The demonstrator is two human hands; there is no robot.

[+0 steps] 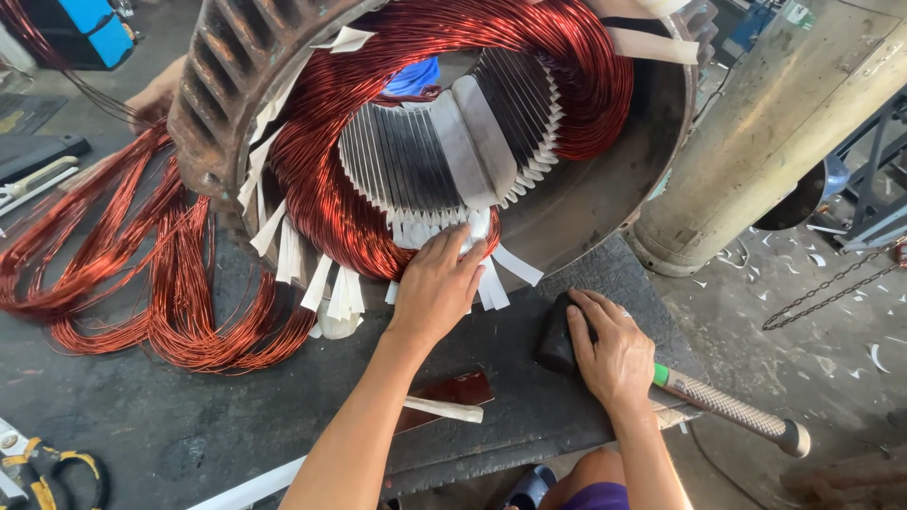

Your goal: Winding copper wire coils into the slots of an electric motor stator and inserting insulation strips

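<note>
A large motor stator [227, 85] lies on its side on a dark workbench [189, 416], its slots filled with red copper windings [331, 161] and white insulating paper strips [321, 283]. My left hand [439, 283] presses on the winding and paper at the stator's lower inner rim. On the bench to its right, my right hand [609, 349] grips a rubber mallet [557, 345] at the neck, just behind its black head. The mallet's knurled handle [732, 411] sticks out over the bench edge.
Loose copper wire coils [142, 283] spread over the left of the bench. Another person's hand [151, 94] is behind the stator at upper left. A grey cylinder [756, 142] stands at right, with a chain [831, 288] on the floor. Yellow-handled pliers [47, 467] lie at lower left.
</note>
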